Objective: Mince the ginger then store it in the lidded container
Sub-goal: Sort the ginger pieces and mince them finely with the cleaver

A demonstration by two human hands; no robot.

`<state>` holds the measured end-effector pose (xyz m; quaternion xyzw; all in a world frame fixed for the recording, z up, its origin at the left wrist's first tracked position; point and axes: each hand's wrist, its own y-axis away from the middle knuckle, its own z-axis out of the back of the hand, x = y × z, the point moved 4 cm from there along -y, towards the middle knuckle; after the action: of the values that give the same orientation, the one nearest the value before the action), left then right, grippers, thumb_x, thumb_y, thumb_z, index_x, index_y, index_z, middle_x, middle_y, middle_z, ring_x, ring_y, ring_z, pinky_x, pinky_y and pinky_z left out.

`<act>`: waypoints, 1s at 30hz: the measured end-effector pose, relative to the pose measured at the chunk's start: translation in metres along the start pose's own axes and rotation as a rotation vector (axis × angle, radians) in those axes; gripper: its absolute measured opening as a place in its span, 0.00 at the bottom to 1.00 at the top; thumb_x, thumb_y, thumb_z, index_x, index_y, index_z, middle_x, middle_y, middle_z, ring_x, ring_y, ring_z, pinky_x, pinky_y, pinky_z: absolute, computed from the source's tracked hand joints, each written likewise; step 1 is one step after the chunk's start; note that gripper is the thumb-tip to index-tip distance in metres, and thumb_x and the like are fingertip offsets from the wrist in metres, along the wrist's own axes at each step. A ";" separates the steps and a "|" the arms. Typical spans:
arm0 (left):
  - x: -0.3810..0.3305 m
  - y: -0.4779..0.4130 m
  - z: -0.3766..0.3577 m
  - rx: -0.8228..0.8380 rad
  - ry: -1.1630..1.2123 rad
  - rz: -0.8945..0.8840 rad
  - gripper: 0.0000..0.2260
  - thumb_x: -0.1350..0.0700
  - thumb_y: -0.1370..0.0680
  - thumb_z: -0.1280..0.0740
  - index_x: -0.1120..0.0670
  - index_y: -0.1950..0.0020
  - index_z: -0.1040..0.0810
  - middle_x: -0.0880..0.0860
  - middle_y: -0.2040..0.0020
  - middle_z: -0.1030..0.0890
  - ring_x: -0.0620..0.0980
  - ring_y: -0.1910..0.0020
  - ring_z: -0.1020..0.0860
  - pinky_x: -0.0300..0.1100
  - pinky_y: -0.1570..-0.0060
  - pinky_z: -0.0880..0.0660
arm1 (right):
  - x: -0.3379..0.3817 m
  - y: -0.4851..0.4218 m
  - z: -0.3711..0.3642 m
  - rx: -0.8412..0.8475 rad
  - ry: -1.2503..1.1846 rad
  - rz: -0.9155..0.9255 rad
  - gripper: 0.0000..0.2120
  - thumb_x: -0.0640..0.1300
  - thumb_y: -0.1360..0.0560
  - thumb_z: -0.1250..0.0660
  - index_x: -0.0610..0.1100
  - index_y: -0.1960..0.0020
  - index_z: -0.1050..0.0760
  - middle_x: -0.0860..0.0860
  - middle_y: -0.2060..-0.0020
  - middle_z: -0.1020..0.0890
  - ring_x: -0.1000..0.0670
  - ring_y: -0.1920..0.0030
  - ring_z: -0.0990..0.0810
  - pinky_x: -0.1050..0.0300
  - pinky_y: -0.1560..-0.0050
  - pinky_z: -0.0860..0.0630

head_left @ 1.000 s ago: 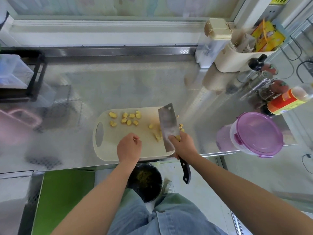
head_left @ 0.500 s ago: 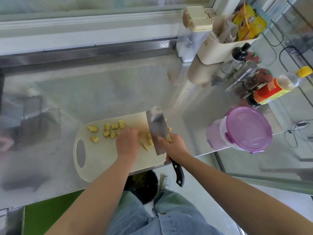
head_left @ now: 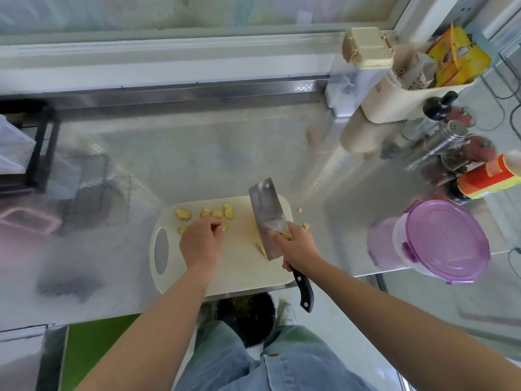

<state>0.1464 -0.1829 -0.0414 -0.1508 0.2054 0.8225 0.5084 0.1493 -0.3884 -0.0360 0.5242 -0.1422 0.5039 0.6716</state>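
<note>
Several yellow ginger chunks (head_left: 217,213) lie along the far side of a cream cutting board (head_left: 242,275) on the steel counter. My left hand (head_left: 200,244) reaches over the board with curled fingers at the chunks; whether it pinches one is hidden. My right hand (head_left: 297,247) grips a cleaver (head_left: 267,213) by its black handle, blade lifted and tilted over the board's right part, with ginger bits stuck near its heel. A container with a purple lid (head_left: 442,241), closed, stands at the counter's right front edge.
Bottles and jars (head_left: 462,153) crowd the right side, behind them a cream caddy (head_left: 400,91). A black rack (head_left: 36,142) stands at the left. A dark bin (head_left: 248,317) sits on the floor under the counter edge. A few ginger bits (head_left: 306,225) lie off the board.
My left hand has moved left along the board to the row of ginger chunks. The cleaver stays raised in my right hand, a little farther right of the left hand.
</note>
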 end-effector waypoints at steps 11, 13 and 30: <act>-0.003 -0.012 0.002 0.037 -0.123 -0.096 0.07 0.54 0.22 0.33 0.52 0.46 0.19 0.52 0.51 0.18 0.54 0.52 0.21 0.42 0.60 0.33 | 0.011 -0.011 -0.014 0.018 0.018 -0.001 0.09 0.49 0.22 0.38 0.42 0.51 0.27 0.46 0.69 0.24 0.49 0.80 0.24 0.58 0.78 0.28; -0.005 -0.013 0.001 0.052 -0.173 -0.136 0.07 0.54 0.22 0.34 0.53 0.46 0.19 0.52 0.52 0.18 0.53 0.52 0.22 0.42 0.61 0.33 | 0.011 -0.012 -0.014 0.017 0.022 -0.001 0.09 0.49 0.22 0.38 0.42 0.51 0.26 0.46 0.69 0.23 0.49 0.80 0.24 0.59 0.79 0.28; 0.002 -0.018 0.005 0.098 -0.025 -0.198 0.05 0.52 0.26 0.29 0.52 0.53 0.18 0.50 0.55 0.19 0.51 0.55 0.23 0.44 0.58 0.28 | 0.008 -0.010 -0.010 -0.001 0.040 0.001 0.12 0.49 0.23 0.38 0.39 0.53 0.27 0.47 0.72 0.25 0.49 0.79 0.24 0.59 0.79 0.28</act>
<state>0.1612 -0.1716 -0.0417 -0.1352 0.2232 0.7591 0.5964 0.1583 -0.3747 -0.0401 0.5138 -0.1293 0.5145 0.6742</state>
